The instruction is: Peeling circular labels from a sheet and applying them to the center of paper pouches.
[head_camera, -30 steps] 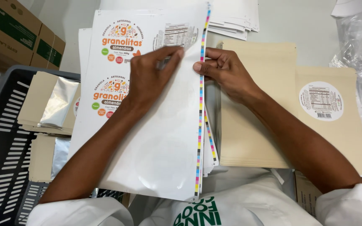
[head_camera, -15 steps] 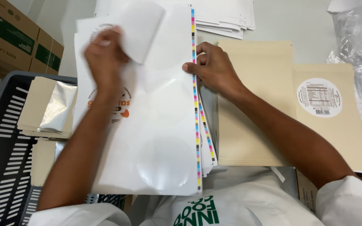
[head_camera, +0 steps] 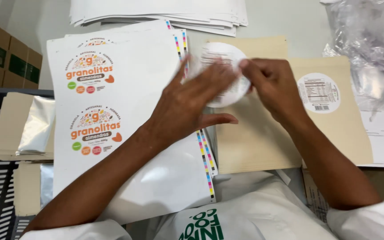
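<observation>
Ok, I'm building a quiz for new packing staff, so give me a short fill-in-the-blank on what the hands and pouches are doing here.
1. Both hands, left hand and right hand, hold a ____ white sticker.
2. The sticker is held over a plain ____ pouch.
3. The pouch on the right already bears a round ____.
4. The label sheet with printed labels lies to the ____ of the pouches.

Missing words: round; beige; label; left

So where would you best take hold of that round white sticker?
By its rim. The round white sticker is thin and limp, so it seems best pinched at opposite edges, left hand from the left and right hand from the right, above the beige paper pouch.
</observation>
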